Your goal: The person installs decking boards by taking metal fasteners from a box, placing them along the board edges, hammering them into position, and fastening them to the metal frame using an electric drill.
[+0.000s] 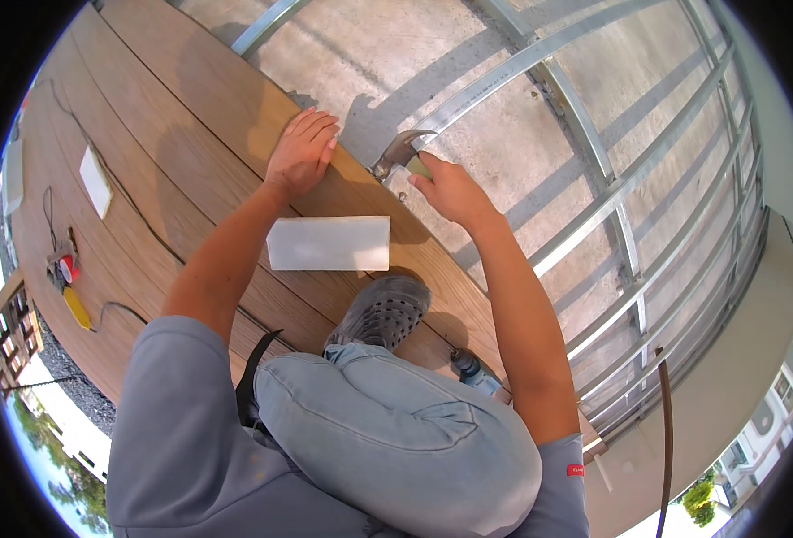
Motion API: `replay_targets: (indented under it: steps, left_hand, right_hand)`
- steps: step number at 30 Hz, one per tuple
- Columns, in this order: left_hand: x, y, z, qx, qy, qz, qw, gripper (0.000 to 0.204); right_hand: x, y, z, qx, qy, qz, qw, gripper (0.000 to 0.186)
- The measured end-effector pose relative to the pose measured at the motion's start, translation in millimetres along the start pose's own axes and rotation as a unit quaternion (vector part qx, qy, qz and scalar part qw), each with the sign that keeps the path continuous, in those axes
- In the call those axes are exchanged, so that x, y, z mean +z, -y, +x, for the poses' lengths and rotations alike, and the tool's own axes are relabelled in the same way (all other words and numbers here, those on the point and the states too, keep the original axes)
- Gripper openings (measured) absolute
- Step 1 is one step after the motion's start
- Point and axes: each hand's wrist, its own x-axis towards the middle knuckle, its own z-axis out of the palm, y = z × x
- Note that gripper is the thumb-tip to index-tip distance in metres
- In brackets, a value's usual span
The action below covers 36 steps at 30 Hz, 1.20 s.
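My left hand [301, 154] lies on the outermost wooden deck board [235, 99], its fingers stretched toward the board's edge. Just past that edge, my right hand [455, 190] is closed around a claw hammer [400, 152]. The hammer's metal head shows beside the board's edge, while most of its handle is hidden by my fingers and the angle. A white rectangular block [329, 244] rests on the boards between my forearms, in front of my grey clog [384, 309].
A metal frame [580, 134] spans the concrete beyond the deck edge. A blue power drill [477, 372] lies by my right knee. To the left are a thin white piece [96, 182], a black cable [150, 229] and a yellow-handled tool [77, 308].
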Motion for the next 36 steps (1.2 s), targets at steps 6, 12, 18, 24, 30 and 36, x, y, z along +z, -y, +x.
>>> replay_targets:
  steps: [6, 12, 18, 24, 30, 36]
  left_hand:
    - [3, -6, -1, 0.001, -0.014, -0.016, 1.0, 0.021]
    - [0, -2, -6, -0.001, -0.01, -0.008, 1.0, 0.02]
    - [-3, 1, -8, 0.002, -0.006, -0.009, 1.0, 0.019]
    - [-1, -3, 2, 0.018, -0.013, -0.015, 1.0, 0.018]
    - [9, 5, -7, 0.026, 0.007, 0.001, 1.0, 0.019]
    - [11, 14, -10, 0.042, 0.024, 0.019, 0.999, 0.023]
  right_hand:
    - [13, -12, -6, 0.103, -0.17, 0.168, 0.966, 0.049]
    - [6, 13, -8, 0.059, -0.095, 0.106, 0.988, 0.035]
    - [2, 18, -13, 0.105, 0.022, 0.096, 0.99, 0.036]
    - [9, 3, -25, 0.076, -0.025, 0.06, 0.995, 0.034]
    - [41, -6, -78, 0.107, -0.099, 0.003, 0.989, 0.038]
    - [75, -87, -215, 0.213, -0.106, 0.014, 0.971, 0.037]
